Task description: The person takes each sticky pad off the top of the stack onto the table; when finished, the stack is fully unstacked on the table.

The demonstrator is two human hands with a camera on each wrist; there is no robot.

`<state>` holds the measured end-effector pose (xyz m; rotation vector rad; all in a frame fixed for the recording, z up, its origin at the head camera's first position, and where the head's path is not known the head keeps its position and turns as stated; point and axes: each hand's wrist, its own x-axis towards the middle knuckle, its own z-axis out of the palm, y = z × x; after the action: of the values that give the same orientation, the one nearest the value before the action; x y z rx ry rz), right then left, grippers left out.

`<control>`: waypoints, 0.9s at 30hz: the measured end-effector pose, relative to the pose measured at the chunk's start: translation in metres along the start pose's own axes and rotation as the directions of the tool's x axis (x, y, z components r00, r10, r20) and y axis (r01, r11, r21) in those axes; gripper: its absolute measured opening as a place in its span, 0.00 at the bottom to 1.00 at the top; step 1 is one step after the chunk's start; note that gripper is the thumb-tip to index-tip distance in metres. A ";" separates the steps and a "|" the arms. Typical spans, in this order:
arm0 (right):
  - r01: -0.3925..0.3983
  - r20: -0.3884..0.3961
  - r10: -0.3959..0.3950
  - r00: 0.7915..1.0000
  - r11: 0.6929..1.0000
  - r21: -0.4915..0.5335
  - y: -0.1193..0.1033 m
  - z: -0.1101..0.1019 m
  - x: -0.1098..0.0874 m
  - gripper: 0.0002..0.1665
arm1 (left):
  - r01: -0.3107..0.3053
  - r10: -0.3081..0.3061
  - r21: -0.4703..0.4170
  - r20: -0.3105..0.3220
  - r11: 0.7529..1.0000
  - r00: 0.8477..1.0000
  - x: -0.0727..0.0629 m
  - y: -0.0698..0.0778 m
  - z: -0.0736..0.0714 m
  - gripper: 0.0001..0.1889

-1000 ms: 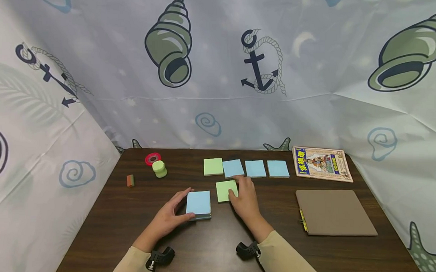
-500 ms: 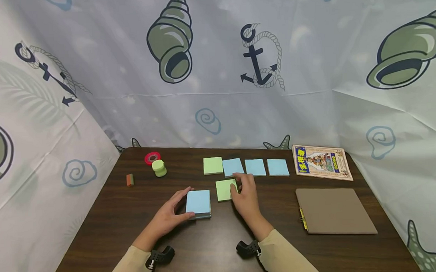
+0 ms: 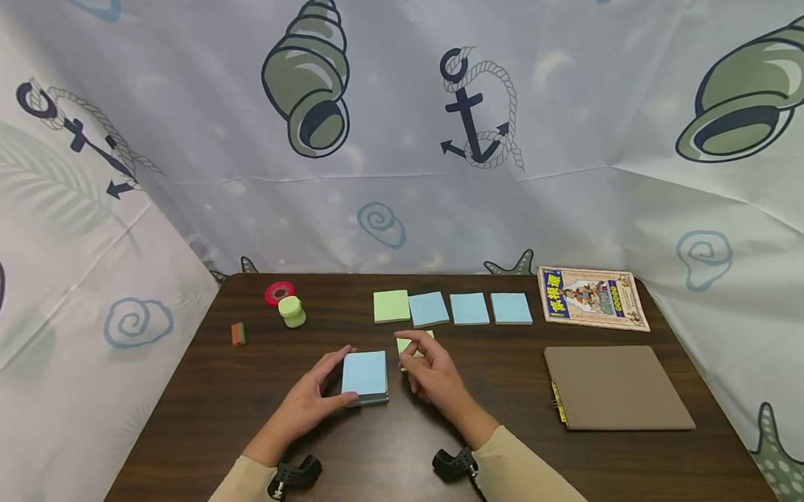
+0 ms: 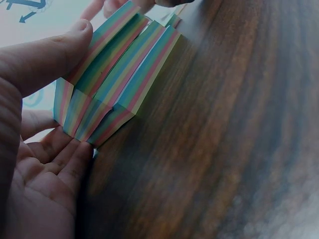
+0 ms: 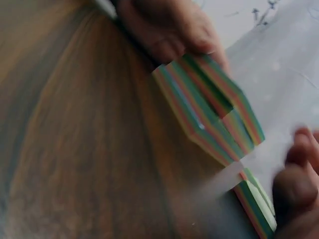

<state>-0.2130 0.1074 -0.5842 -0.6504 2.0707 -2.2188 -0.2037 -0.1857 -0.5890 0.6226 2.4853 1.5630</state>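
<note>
A dark, wood-grained table (image 3: 394, 465) stands against a pale cloth (image 3: 391, 169) printed with shells, anchors and starfish, which covers the background and the left side. Along the far edge is a row of four pads of notes: one green pad (image 3: 391, 307) at the left end, then three blue pads (image 3: 469, 309). Nearer the person are one blue-topped stack (image 3: 364, 374) and one loose green pad (image 3: 402, 345). To the left lie one red ring (image 3: 269, 294), one pale green rounded piece (image 3: 292, 312) and one small orange-and-green block (image 3: 238, 334); to the right, one illustrated booklet (image 3: 593, 298) and one flat brown folder-like item (image 3: 619, 388). The left hand (image 3: 306, 403) grips the stack at its left side, thumb at the near corner and fingers round the far side; the left wrist view shows striped edges in several slightly fanned layers. The loose green pad lies just right of the stack, partly hidden behind the right hand (image 3: 437, 374), whose fingers are loosely bent with the index reaching out, holding nothing; whether they touch that pad cannot be told.
</note>
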 end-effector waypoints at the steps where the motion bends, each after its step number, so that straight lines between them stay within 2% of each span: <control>1: -0.033 0.060 0.029 0.998 0.998 0.059 0.000 0.000 0.000 0.24 | 0.005 -0.005 -0.001 0.002 1.000 1.000 0.000 0.001 0.000 0.50; 3: -0.094 0.159 0.074 0.985 0.988 0.123 0.000 0.000 0.000 0.27 | 0.013 -0.013 -0.006 0.005 1.000 1.000 0.000 0.002 -0.001 0.50; 4: -0.116 0.197 0.090 0.976 0.986 0.124 0.000 0.000 0.000 0.29 | 0.017 -0.017 -0.007 0.008 1.000 1.000 0.000 0.003 -0.001 0.50; 6: -0.156 0.252 0.126 0.959 0.982 0.103 0.000 0.000 0.001 0.32 | 0.022 -0.022 -0.009 0.015 1.000 1.000 0.001 0.005 -0.002 0.50; 9: -0.183 0.296 0.162 0.941 0.982 0.045 -0.002 0.001 0.002 0.39 | 0.044 -0.043 -0.017 0.024 0.999 0.999 0.001 0.007 -0.003 0.50; 13: -0.180 0.313 0.177 0.933 0.984 -0.019 -0.004 0.003 0.002 0.45 | 0.064 -0.063 -0.040 0.034 0.997 0.997 0.002 0.009 -0.004 0.49; 21: -0.161 0.306 0.203 0.930 0.974 -0.158 -0.001 0.006 0.001 0.47 | 0.035 -0.033 -0.051 0.027 0.998 0.999 0.001 0.003 -0.001 0.49; 27: -0.182 0.298 0.237 0.925 0.963 -0.200 0.003 0.007 0.000 0.52 | 0.016 -0.015 -0.043 0.020 0.999 1.000 0.000 -0.003 0.001 0.49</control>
<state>-0.2115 0.0999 -0.5865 -0.7057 2.0626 -1.7082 -0.2037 -0.1858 -0.5925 0.6076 2.4291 1.5928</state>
